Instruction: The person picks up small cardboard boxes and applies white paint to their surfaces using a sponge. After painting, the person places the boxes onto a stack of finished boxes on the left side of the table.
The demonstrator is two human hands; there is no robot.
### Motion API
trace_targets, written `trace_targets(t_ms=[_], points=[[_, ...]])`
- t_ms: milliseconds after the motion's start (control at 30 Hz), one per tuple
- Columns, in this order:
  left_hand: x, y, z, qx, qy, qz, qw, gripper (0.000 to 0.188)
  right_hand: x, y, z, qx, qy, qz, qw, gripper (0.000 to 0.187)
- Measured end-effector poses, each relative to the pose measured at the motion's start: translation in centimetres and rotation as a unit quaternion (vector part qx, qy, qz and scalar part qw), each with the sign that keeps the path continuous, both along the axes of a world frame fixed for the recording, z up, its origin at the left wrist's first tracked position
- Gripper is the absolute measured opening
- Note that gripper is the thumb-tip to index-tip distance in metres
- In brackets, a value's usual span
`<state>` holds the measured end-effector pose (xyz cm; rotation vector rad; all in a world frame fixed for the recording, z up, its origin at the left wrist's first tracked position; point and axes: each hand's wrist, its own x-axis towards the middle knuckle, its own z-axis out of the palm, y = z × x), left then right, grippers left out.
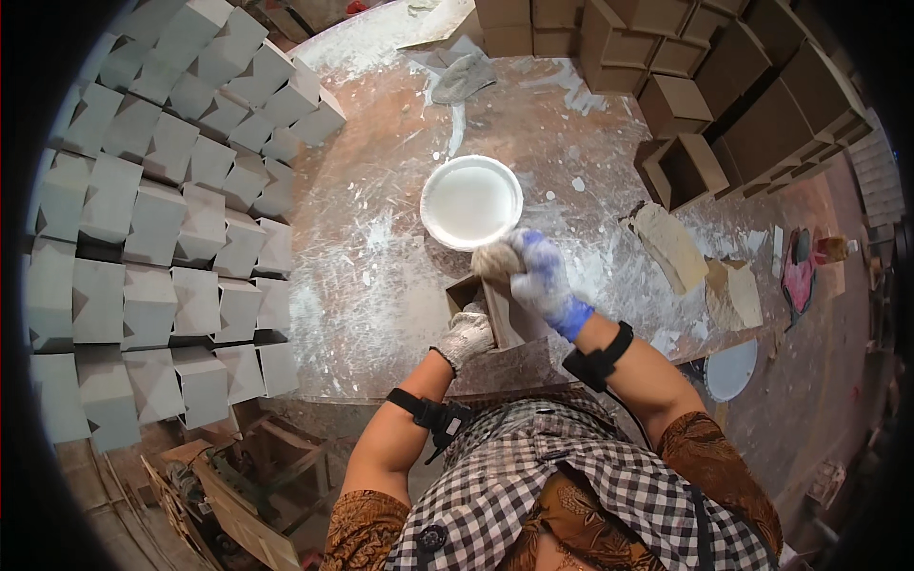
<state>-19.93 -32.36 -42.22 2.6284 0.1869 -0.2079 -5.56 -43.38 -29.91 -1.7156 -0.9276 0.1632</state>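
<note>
My left hand [466, 341], in an off-white knit glove, reaches into the open end of a brown box [515, 319] and holds it just above the worktable in front of me. Some of its fingers are hidden inside the box. My right hand [545, 279] wears a blue and white glove. Its fingers are closed on a rounded, tan, sponge-like pad [497, 259], which is at the box's far upper edge. Just beyond the box stands a white tub [426, 203] of milky white liquid.
White-coated boxes [150, 224] are stacked along the left. Plain brown boxes [678, 103] pile up at the far right. A grey cloth [464, 78] lies beyond the tub on the white-smeared table [367, 285]. Torn tan pieces [669, 246] and a white round lid-like thing [731, 370] are on the right.
</note>
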Motion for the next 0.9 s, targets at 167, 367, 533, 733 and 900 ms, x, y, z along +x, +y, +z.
trace_targets(t_ms=[167, 367, 533, 733, 900], points=[[0.8, 0.7, 1.6, -0.020, 0.166, -0.099, 0.981, 0.040, -3.1, -4.0, 1.7, 0.211, 0.491, 0.232, 0.813, 0.008], [2.4, -0.2, 5.1, 0.026, 0.263, -0.117, 0.957, 0.049, -3.2, -3.0, 1.3, 0.254, 0.557, 0.250, 0.750, 0.018], [3.1, -0.8, 8.1, 0.065, 0.267, -0.065, 0.959, 0.058, 0.9, 1.7, 0.9, 0.110, 0.067, 0.036, 0.991, 0.024], [3.2, -1.0, 8.7, 0.097, 0.332, -0.135, 0.928, 0.034, -4.7, -6.7, 5.6, -0.103, -0.250, 0.087, 0.959, 0.035], [3.3, -1.1, 7.0, 0.022, 0.233, -0.130, 0.964, 0.043, -2.3, -5.5, 6.5, -0.086, -0.165, 0.117, 0.976, 0.023]])
